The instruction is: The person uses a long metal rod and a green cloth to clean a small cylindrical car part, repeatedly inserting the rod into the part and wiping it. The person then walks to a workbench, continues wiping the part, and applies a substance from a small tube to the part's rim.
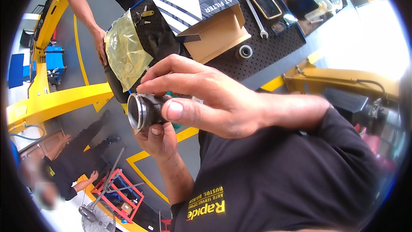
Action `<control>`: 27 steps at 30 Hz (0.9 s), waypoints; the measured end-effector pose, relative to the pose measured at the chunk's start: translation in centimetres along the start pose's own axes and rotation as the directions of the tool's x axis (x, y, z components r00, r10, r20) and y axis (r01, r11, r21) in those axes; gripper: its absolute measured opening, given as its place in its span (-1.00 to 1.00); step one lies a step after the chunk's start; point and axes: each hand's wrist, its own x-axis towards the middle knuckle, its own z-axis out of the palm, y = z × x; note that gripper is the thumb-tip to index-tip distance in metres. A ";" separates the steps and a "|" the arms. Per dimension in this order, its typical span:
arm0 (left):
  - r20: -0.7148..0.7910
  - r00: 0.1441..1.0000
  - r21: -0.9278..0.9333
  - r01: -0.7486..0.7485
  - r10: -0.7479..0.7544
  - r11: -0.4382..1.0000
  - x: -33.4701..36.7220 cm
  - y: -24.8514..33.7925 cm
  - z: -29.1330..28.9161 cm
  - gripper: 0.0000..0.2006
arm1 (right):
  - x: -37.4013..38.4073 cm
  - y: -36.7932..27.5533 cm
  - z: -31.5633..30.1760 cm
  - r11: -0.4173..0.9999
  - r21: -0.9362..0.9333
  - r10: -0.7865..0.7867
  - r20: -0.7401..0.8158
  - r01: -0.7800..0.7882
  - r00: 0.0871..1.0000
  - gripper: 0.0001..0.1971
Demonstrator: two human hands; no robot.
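A short black tube (151, 111) with a shiny metal band round its open end is held up in front of my chest. From below, my left hand (158, 144) is closed on it, thumb against its lower side. My right hand (210, 94) curves over the top, its thumb along the near side and its fingers over the far side; it grips the tube too. Part of a green thing (176, 126) shows behind my right thumb, too covered to name. My right hand hides the tube's other end.
Beyond my hands, a black perforated tabletop (266, 53) carries an open carton (214, 38), a wrench (256, 17), a phone (262, 0), a small metal cylinder (244, 52) and a yellowish plastic bag (124, 51). A co-worker's hand (100, 45) touches the bag. Yellow lift arms (64, 103) flank both sides.
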 end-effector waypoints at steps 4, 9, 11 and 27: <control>-0.001 1.000 0.008 0.004 -0.004 1.000 -0.2 0.2 0.5 -0.16 | -0.1 0.0 0.1 0.998 -0.052 -0.021 0.010 0.021 1.000 -0.38; 0.001 1.000 0.036 -0.005 0.005 0.999 -0.4 0.0 0.4 -0.15 | -0.4 -0.1 -0.1 0.997 -0.067 -0.040 0.004 0.040 0.999 -0.38; -0.029 1.000 0.084 0.001 0.001 0.996 -0.5 0.1 0.4 -0.14 | -0.5 0.1 0.0 0.994 -0.093 -0.060 -0.002 0.059 0.998 -0.38; -0.036 0.999 0.211 -0.007 0.015 0.977 -1.2 1.1 1.7 -0.15 | -1.6 -0.2 0.2 0.960 -0.247 -0.148 -0.039 0.134 0.988 -0.41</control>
